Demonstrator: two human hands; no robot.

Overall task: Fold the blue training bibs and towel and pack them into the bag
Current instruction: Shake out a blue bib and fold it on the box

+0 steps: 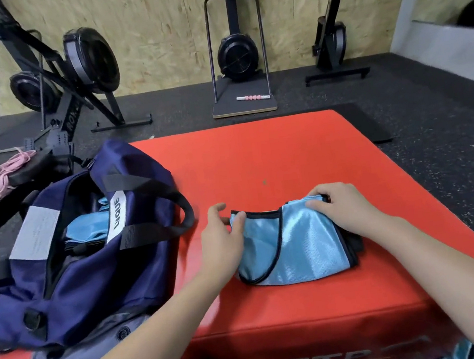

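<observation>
1. Chipboard wall panels (pixel 167 22) back the room I'm looking into, with black speckled rubber flooring (pixel 430 99) running up to them.
2. Three black fan-wheel exercise machines (pixel 238 49) stand along that wall; on the base board of the middle one I can see a small pink-and-white roller stick (pixel 252 97).
3. At far left, a coil of pink rope (pixel 7 173) lies on a black machine seat.
4. Closer to me sits a red padded box (pixel 286 154) with white lettering on its front face, only partly readable.
5. On the left part of that box, overhanging its edge, rests a navy blue fabric duffel bag (pixel 92 276) with black webbing handles and a white label. Its zip is open, and I can see light blue cloth (pixel 85 229) lying inside.
6. On the box top, right of the bag and apart from it, lies a shiny light blue training bib with black trim (pixel 295 244), folded into a compact bundle.
7. My left hand (pixel 222 238) is at the bib's left end, thumb pressed on the black-edged corner, fingers loosely curved above; I can't tell whether they pinch the cloth.
8. My right hand (pixel 339 208) rests on the bib's right end, fingers curled over the upper corner and gripping it.
9. Something dark shows under the bib's right edge; I can't tell what.
</observation>
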